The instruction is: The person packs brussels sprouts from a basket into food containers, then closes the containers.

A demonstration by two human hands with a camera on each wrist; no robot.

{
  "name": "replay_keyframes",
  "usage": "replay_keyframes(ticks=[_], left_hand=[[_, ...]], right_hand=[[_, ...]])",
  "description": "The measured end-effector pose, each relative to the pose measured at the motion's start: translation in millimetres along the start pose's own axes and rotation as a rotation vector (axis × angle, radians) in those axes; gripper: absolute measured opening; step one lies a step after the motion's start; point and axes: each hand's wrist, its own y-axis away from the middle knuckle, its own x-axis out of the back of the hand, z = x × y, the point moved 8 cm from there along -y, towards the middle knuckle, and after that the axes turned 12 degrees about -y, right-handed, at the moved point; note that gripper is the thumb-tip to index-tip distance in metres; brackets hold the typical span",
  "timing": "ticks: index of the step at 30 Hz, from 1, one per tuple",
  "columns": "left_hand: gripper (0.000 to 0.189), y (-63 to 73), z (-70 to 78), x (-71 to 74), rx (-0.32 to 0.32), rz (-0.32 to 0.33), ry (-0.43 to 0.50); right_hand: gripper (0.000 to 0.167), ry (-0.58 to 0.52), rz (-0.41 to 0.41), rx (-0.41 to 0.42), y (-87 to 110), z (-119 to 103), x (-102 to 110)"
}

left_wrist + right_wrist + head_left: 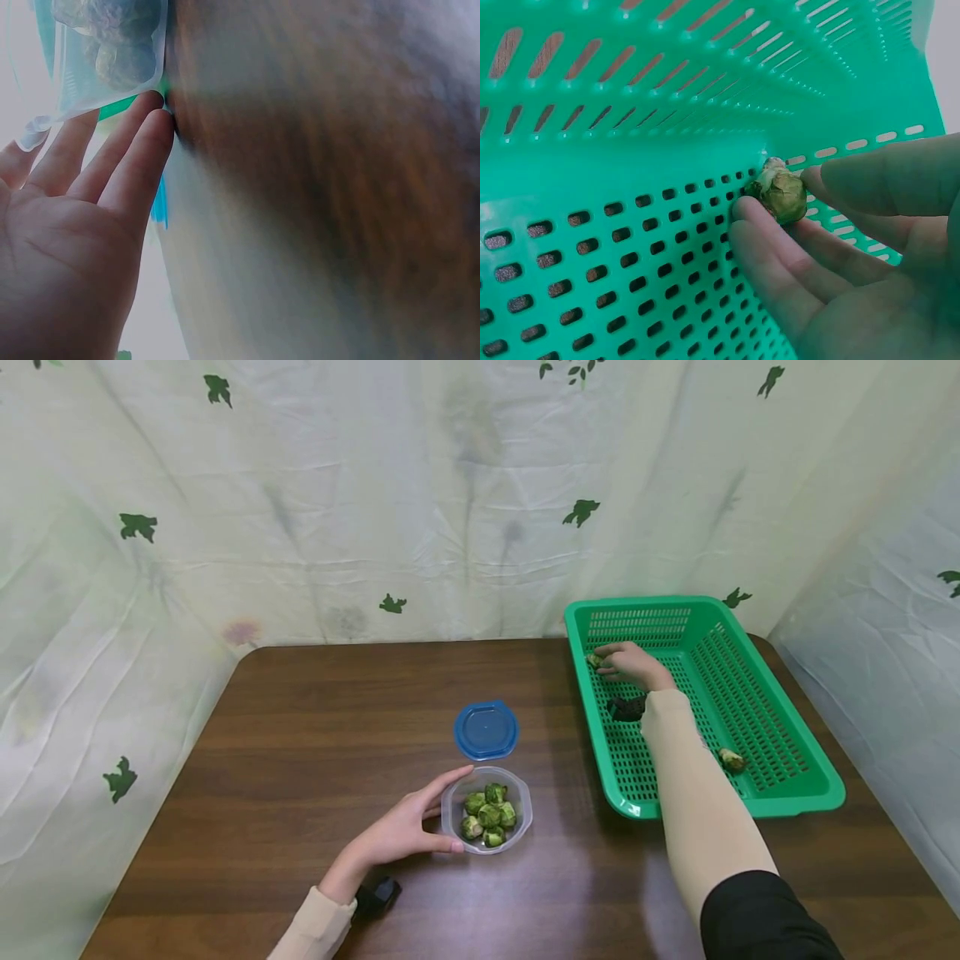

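Observation:
My left hand [401,827] holds a clear plastic container [522,831] from its left side, the thumb at the near edge and the index finger at the far edge. Several green Brussels sprouts [490,815] lie inside it. In the left wrist view, the fingers [139,161] lie along the container's wall. My right hand [633,665] reaches into the green basket [795,735], down in its far left corner. There it pinches a Brussels sprout [784,196] between thumb and fingers, close against the slotted floor.
Another Brussels sprout [731,760] lies in the basket's near right part, beyond the right forearm. A round blue lid [486,731] lies on the brown wooden table [337,710] just behind the container. A pale curtain [420,510] hangs behind the table.

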Motion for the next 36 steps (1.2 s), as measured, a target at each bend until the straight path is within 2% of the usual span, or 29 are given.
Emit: replay_keyframes(ticks=[3,10,16,20,31,36], left_hand=[[0.092,-0.8,1.1,0.0,0.003,-0.001,-0.003],[0.092,-1.6,3.8,-0.5,-0.006,-0.005,0.002],[0.09,-2.0,4.5,-0.1,-0.03,-0.001,-0.002],[0.09,-2.2,2.8,-0.7,-0.024,-0.002,-0.003],[0.09,-1.5,3.5,-0.8,-0.025,0.0,0.001],[0.091,-1.1,1.8,-0.5,-0.017,0.001,-0.003]], right_hand=[[0.049,-0.018,0.014,0.006,1.2,0.8,3.2],[0.047,-0.073,0.113,0.018,6.8,-5.5,14.9],[0.046,-0.121,0.108,0.061,12.9,-15.3,22.9],[0.045,-0.171,0.113,0.067,18.6,-19.6,30.4],[0.041,-0.136,0.178,0.15,37.6,-34.9,52.2],[0.036,-0.182,0.169,0.19,46.7,-41.6,53.0]])
